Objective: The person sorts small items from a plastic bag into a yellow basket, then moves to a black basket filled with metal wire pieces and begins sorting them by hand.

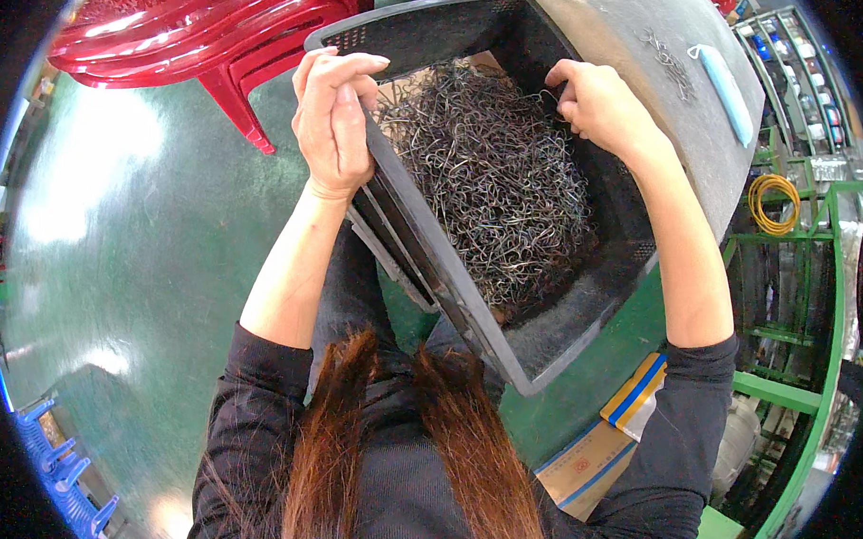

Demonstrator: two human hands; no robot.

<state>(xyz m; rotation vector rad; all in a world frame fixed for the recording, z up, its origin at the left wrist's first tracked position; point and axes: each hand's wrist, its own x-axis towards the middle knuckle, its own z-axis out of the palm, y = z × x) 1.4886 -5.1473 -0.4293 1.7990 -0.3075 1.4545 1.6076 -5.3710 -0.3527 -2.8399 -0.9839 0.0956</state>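
A black plastic crate (528, 363) stands tilted in front of me, with a dense tangle of small bent metal hooks (496, 177) inside. My left hand (332, 123) is above the crate's left rim, its wrist close to the edge. Its fingers are bent and pressed together, and whatever they hold is too small to make out. Over the far right part of the crate, my right hand (601, 106) has its fingers curled in a pinch near the inner wall. Anything between those fingertips is hidden.
A grey tabletop (611, 24) at the far right bears a few loose hooks (669, 64) and a light blue long object (726, 94). A red plastic chair (212, 34) stands far left. Green shelving (779, 386) with a yellow coil (774, 204) lines the right. Flattened cardboard (586, 465) lies below.
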